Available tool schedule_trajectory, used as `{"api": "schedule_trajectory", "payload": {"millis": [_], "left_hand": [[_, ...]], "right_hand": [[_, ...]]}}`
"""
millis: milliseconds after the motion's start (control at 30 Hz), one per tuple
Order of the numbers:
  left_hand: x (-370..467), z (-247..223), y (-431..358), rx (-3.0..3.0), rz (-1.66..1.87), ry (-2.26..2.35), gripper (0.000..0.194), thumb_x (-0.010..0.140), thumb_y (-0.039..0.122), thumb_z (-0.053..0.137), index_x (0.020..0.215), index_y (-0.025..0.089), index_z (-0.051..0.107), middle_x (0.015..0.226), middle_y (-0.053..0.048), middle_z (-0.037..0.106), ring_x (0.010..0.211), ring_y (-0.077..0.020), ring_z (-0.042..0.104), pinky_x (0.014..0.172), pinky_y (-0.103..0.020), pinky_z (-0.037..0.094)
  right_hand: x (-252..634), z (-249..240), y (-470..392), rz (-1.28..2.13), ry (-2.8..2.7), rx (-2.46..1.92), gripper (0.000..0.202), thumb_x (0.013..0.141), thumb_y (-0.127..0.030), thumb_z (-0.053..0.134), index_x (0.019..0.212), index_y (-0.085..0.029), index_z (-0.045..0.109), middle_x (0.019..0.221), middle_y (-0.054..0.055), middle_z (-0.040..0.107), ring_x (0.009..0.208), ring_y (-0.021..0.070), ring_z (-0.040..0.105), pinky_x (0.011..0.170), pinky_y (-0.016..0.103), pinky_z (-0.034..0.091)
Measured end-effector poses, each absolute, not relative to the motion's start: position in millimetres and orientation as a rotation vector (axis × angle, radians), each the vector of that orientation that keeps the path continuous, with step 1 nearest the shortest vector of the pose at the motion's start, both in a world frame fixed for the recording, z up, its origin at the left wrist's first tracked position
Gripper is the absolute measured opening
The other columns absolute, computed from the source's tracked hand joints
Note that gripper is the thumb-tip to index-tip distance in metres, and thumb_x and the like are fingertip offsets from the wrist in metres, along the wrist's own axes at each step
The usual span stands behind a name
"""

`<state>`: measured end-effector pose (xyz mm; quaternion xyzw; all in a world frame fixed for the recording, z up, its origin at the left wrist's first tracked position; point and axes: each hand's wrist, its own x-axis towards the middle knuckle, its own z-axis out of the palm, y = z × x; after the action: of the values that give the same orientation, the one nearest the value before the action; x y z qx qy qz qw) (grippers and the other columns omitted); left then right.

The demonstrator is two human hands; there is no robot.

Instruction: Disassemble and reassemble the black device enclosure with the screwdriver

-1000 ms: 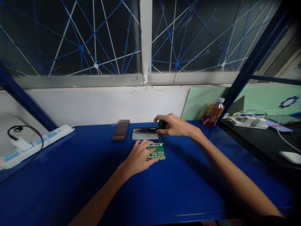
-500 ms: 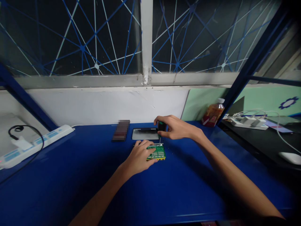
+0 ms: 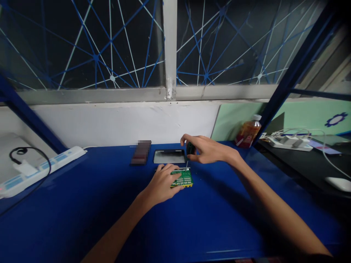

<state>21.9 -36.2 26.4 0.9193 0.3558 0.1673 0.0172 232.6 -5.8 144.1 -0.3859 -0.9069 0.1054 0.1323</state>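
A green circuit board [image 3: 187,177] with a yellow lower edge lies on the blue table [image 3: 175,226]. Across its left part rests my left hand [image 3: 162,183], fingers spread and holding it at the top and bottom edges. My right hand [image 3: 204,149] grips the dark handle of a screwdriver [image 3: 190,148] above the board. The thin shaft slants down to the board's upper right, where the tip meets a light part; exact contact is too small to tell. Just behind the board lies a black-rimmed frame [image 3: 169,156] with a pale inside.
A dark, partly blurred object [image 3: 140,153] lies left of the frame. At the far left is a white power strip [image 3: 41,171] with a black cable. A bottle [image 3: 249,131] stands at the back right. Further right are another power strip [image 3: 292,142] and a white mouse [image 3: 338,183].
The screwdriver handle has tilted slightly to the right, and the fingers of my right hand have shifted around it. My left hand and the board stay in place.
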Motion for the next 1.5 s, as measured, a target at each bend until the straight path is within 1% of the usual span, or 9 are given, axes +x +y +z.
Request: {"api": "schedule_trajectory", "payload": {"millis": [267,400,500,633,733,933,1233,1400,1500], "left_hand": [[21.0,25.0,-36.4,2.884,0.516,1.116,0.032,0.081,0.041,0.065,0.108,0.023,0.063,0.121,-0.008,0.057,0.113,-0.0304,0.049,0.090,-0.048,0.038],[20.9,25.7,-36.7,2.887,0.511,1.109,0.032,0.082,0.040,0.064,0.109,0.022,0.063,0.120,-0.009,0.057,0.113,-0.0297,0.049,0.090,-0.049,0.038],[21.0,24.9,-36.1,2.870,0.534,1.096,0.031,0.083,0.041,0.062,0.108,0.023,0.063,0.120,-0.008,0.057,0.113,-0.0299,0.049,0.090,-0.049,0.038],[20.6,22.5,-35.3,2.857,0.553,1.087,0.032,0.083,0.041,0.061,0.110,0.024,0.062,0.120,-0.008,0.057,0.114,-0.0310,0.048,0.091,-0.050,0.037],[20.5,22.2,-35.5,2.862,0.547,1.094,0.031,0.083,0.041,0.062,0.109,0.023,0.062,0.121,-0.008,0.057,0.115,-0.0307,0.048,0.091,-0.050,0.037],[20.9,24.2,-36.5,2.866,0.537,1.096,0.033,0.083,0.041,0.063,0.110,0.022,0.062,0.120,-0.009,0.057,0.114,-0.0301,0.048,0.091,-0.048,0.038],[21.0,24.5,-36.5,2.885,0.518,1.098,0.032,0.083,0.040,0.062,0.109,0.023,0.062,0.120,-0.008,0.057,0.114,-0.0300,0.049,0.091,-0.049,0.038],[21.4,25.8,-37.9,2.902,0.494,1.118,0.035,0.081,0.040,0.065,0.112,0.022,0.061,0.121,-0.009,0.057,0.115,-0.0295,0.048,0.090,-0.048,0.038],[21.4,26.1,-37.8,2.903,0.498,1.119,0.033,0.082,0.040,0.064,0.110,0.023,0.062,0.121,-0.009,0.057,0.114,-0.0294,0.049,0.089,-0.048,0.039]], "right_hand": [[232.3,138.1,0.4,0.060,-2.574,-1.263,0.030,0.083,-0.046,0.054,0.092,-0.018,0.055,0.062,0.002,0.055,0.056,0.0142,0.044,0.054,0.029,0.026],[237.2,141.4,-4.5,0.254,-2.592,-1.171,0.038,0.079,-0.032,0.057,0.112,-0.019,0.045,0.078,0.004,0.060,0.064,0.0160,0.049,0.056,0.028,0.032],[236.2,144.8,-7.4,0.353,-2.618,-1.105,0.038,0.078,-0.023,0.055,0.113,-0.021,0.042,0.080,0.004,0.060,0.068,0.0166,0.050,0.058,0.027,0.034],[229.8,143.1,-4.7,0.185,-2.602,-1.159,0.023,0.082,-0.034,0.056,0.099,-0.019,0.051,0.073,0.003,0.059,0.061,0.0148,0.047,0.056,0.028,0.030],[230.0,139.5,-2.6,0.058,-2.578,-1.268,0.030,0.084,-0.046,0.053,0.093,-0.018,0.054,0.062,0.002,0.055,0.056,0.0144,0.044,0.054,0.028,0.026],[236.5,142.3,-6.5,0.268,-2.633,-1.127,0.033,0.078,-0.026,0.057,0.109,-0.021,0.048,0.071,0.002,0.059,0.065,0.0159,0.050,0.057,0.026,0.032],[231.5,139.7,-4.1,0.077,-2.568,-1.271,0.035,0.085,-0.049,0.052,0.103,-0.019,0.052,0.058,0.000,0.052,0.055,0.0155,0.045,0.054,0.029,0.027],[237.5,143.7,-7.0,0.293,-2.644,-1.152,0.039,0.080,-0.032,0.059,0.115,-0.022,0.045,0.074,0.002,0.060,0.063,0.0156,0.050,0.055,0.027,0.031],[234.1,143.6,-5.1,0.264,-2.630,-1.170,0.033,0.079,-0.031,0.059,0.109,-0.021,0.049,0.069,0.001,0.058,0.059,0.0144,0.047,0.053,0.027,0.029]]}}
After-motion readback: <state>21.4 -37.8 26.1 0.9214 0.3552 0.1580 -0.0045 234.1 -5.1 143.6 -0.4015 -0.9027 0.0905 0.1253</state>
